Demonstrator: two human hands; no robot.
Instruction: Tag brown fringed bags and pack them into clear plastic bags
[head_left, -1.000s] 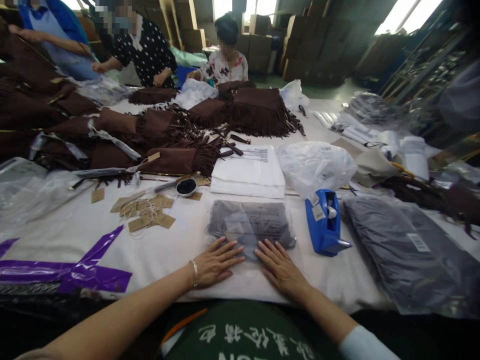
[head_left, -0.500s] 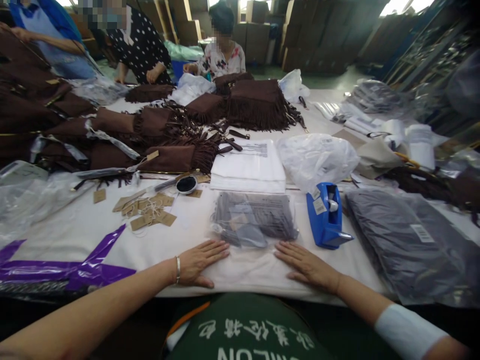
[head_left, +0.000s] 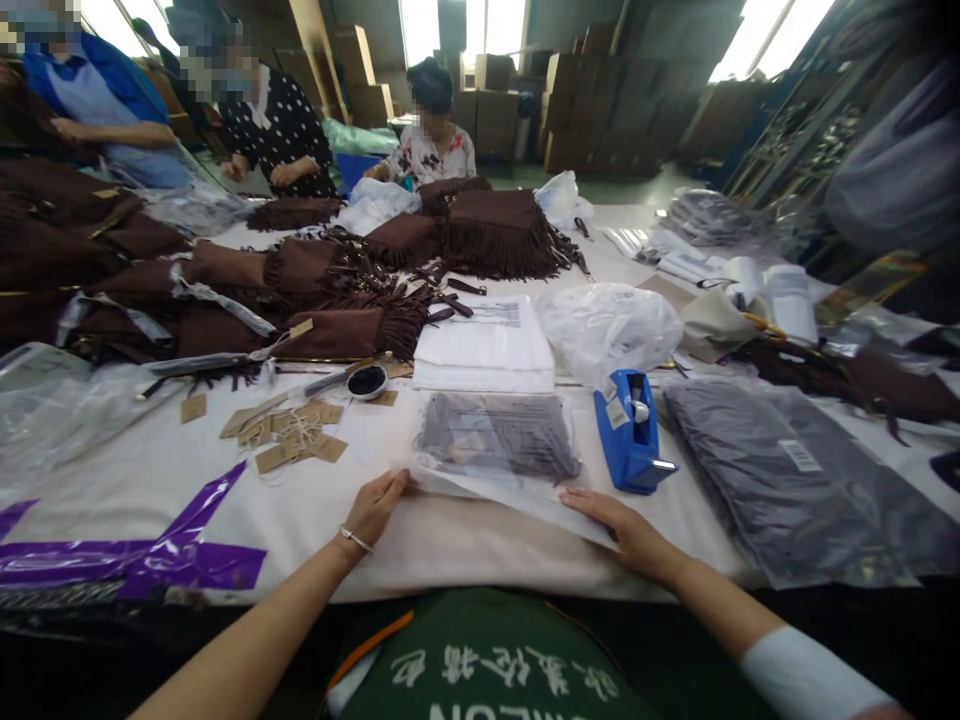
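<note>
A clear plastic bag (head_left: 496,442) with a dark folded item inside lies on the white table in front of me. My left hand (head_left: 377,505) pinches the near left corner of the bag's loose flap. My right hand (head_left: 624,522) holds the flap's near right edge, which is lifted slightly off the table. A blue tape dispenser (head_left: 628,433) stands just right of the bag.
Paper tags (head_left: 289,433) and a round black tin (head_left: 367,380) lie left of the bag. Behind it are folded white sheets (head_left: 487,345), a crumpled plastic bag (head_left: 609,325) and brown fringed bags (head_left: 345,290). Packed dark bags (head_left: 772,470) lie right. Purple tape (head_left: 135,555) lies at left. Three people work at the far side.
Both hands slid back from pressing flat on the bag to its near edge, then closed on the flap and lifted it a little.
</note>
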